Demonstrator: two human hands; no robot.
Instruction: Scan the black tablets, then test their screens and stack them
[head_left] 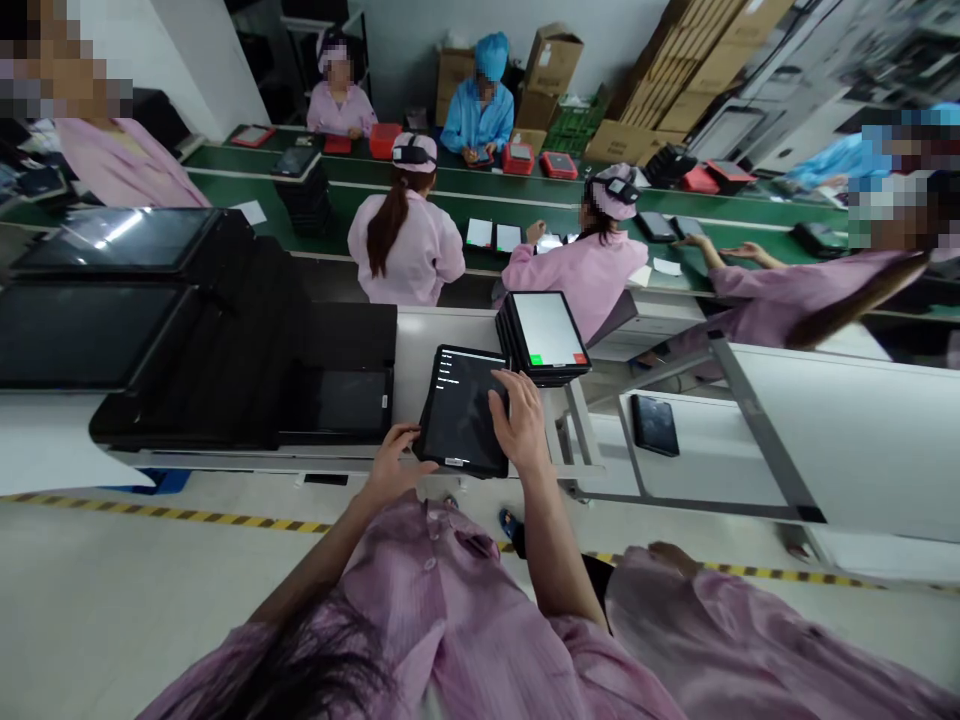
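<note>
A black tablet (pixel 465 415) lies at the front edge of the white table, its dark screen lit with a short list of white text lines. My left hand (pixel 391 465) grips its lower left corner, thumb at the bottom edge and fingers along the side. Over the right part of the screen is my right hand (pixel 521 420), fingers apart and slightly bent; whether a fingertip touches the glass I cannot tell. Just behind it stands a stack of tablets (pixel 546 330), the top one showing a white screen with a green and a red box.
Black devices in stepped stacks (pixel 247 340) fill the table's left side. A lower shelf (pixel 705 460) on the right holds another tablet (pixel 655 424). Beyond, co-workers sit along a green conveyor (pixel 442 215) with tablets and red cases. Another person's pink sleeve (pixel 697 620) is close on my right.
</note>
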